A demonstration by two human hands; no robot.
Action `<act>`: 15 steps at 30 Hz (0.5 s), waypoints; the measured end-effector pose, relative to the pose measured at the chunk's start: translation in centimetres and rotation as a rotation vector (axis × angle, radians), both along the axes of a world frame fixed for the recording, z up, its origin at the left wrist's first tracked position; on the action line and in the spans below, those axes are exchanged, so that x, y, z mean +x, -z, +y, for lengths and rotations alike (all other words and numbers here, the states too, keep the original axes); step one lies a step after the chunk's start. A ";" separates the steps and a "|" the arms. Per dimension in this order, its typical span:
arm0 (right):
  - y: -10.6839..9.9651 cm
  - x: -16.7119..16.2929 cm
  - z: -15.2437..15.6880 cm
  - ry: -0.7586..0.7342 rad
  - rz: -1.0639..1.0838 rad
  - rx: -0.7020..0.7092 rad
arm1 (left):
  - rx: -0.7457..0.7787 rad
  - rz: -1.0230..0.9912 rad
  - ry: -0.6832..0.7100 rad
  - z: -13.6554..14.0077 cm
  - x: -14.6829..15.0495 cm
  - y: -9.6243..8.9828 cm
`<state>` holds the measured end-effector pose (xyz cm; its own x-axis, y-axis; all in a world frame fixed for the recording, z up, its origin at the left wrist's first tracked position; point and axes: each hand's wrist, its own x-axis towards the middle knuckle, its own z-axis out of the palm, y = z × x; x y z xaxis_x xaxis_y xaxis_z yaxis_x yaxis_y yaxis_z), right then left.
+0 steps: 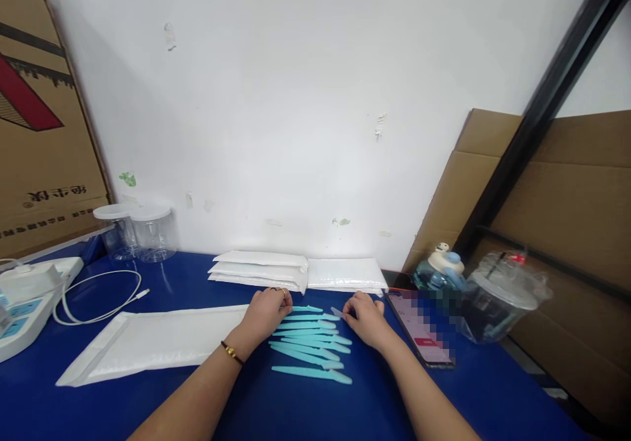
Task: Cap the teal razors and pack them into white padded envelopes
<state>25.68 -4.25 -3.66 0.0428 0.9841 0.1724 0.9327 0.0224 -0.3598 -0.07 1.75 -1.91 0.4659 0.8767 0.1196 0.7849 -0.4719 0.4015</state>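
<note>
Several turquoise eyebrow razors point(310, 354) lie roughly side by side on the blue table, handles pointing left and blade ends to the right. My left hand point(266, 311) is closed at the far end of the row, its fingertips pinching the handle of the farthest eyebrow razor point(307, 309). Across from it, my right hand point(365, 316) pinches a small, pale translucent piece point(337, 312), which looks like a blade cap. That piece points left, a little apart from the razor's tip. Part of the farthest handle is hidden by my left fingers.
A white padded mailer point(158, 339) lies left, with stacked padded mailers point(261, 269) and another mailer point(345, 273) by the wall. A phone point(417, 329) and a lidded plastic tub point(503, 296) stand right. Clear jars point(154, 234), a white cable point(106, 319) and power strip point(29, 309) are left.
</note>
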 end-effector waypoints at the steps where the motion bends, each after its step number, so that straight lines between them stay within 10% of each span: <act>1: 0.0 -0.1 0.0 -0.004 -0.008 0.004 | 0.006 -0.002 0.004 0.0 0.0 0.0; 15: -2.3 -1.8 -1.6 -0.169 -0.144 0.184 | 0.022 0.003 0.029 -0.4 0.6 -0.7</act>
<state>23.89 -5.85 -1.38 -0.1567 0.9270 0.3408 0.9514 0.2343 -0.1998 0.52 1.32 -1.25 0.4912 0.8602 0.1368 0.7722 -0.5027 0.3885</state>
